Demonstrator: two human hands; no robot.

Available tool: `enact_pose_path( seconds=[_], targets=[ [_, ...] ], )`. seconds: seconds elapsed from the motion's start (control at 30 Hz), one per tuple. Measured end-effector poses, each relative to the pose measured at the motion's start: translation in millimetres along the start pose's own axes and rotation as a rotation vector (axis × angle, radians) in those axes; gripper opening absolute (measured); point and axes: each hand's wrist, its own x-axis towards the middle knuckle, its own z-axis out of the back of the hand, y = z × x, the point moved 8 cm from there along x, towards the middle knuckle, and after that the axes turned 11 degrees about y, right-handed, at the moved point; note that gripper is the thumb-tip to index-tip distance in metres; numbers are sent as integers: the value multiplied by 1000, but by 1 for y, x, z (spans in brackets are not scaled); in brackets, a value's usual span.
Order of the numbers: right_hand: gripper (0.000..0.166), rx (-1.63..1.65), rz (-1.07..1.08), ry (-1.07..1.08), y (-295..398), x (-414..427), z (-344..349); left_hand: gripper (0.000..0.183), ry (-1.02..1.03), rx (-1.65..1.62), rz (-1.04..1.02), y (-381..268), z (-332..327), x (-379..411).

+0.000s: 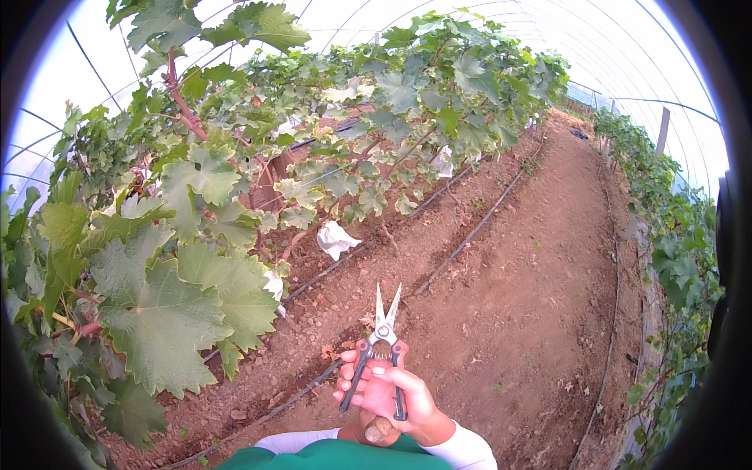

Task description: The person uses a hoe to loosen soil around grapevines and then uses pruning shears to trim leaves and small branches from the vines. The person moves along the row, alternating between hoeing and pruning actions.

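My right hand [414, 393] holds a pair of pruning snips [383, 332] upright at the lower middle. Its thumb lies over one dark handle and its fingers curl round the other. The pointed blades stand apart, with a coil spring between the red-and-black handles. My left hand [351, 433] is mostly hidden below and behind the right one, close to my green garment [335, 455]. A blunt, round brownish end [378, 430] shows beside it; what it belongs to is unclear. Large grape leaves [158, 317] spread left of the snips.
Grapevines [405, 82] line the left, with white bags [336, 239] hanging low among them. Thin dark hoses [470, 235] run along the soil. A dirt path [529, 282] leads away, bordered by vines [684, 264] at right. A hooped plastic cover [623, 47] arches overhead.
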Motion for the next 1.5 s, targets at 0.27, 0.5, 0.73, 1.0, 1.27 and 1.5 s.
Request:
enact_pose_path(
  seconds=[0.27, 0.5, 0.73, 1.0, 1.27, 1.5],
  targets=[
    [55, -258, 178, -152, 29, -14, -15, 34, -99, 129, -28, -2, 10, 8],
    [51, -790, 669, -242, 85, -47, -37, 29, -394, 357, -224, -77, 27, 11],
    [46, -1062, 598, -419, 71, -37, 6, 24, -340, 391, -233, -84, 24, 11],
    [45, -915, 490, -430, 62, -35, 34, 19, -371, 274, 52, -62, 23, 17],
    [47, -888, 446, -389, 61, -34, 38, 27, -255, 243, -29, -57, 18, 21],
    [44, -921, 527, -388, 66, -41, 32, 25, -298, 75, -39, -45, 11, 20]
  ],
)
